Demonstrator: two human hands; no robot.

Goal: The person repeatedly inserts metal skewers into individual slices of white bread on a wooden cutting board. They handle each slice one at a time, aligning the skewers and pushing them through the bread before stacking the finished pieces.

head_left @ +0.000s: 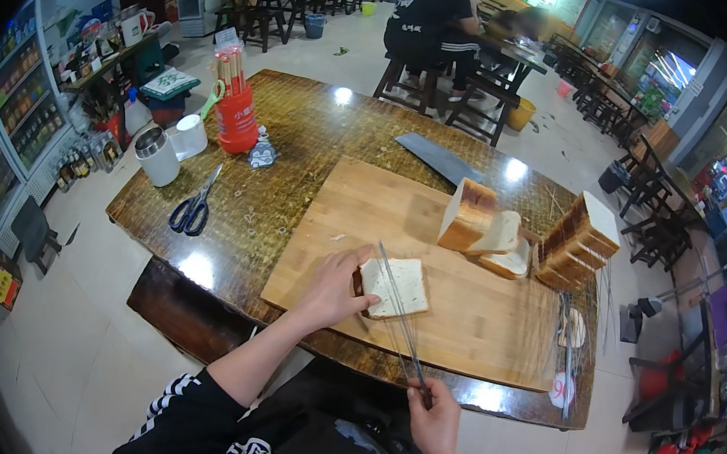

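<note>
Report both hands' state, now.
Left hand: holding a piece of bread at its edge.
Right hand: closed, holding a long, thin metal tool.

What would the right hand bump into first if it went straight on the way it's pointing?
Probably the bread piece at the left hand; the thin tool in the right hand crosses it in view, though heights are unclear.

Glossy table (301, 111): cutting board (366, 209), scissors (202, 196), red chopstick holder (237, 124).

Slim metal tool (406, 328), apparently blurred
</note>
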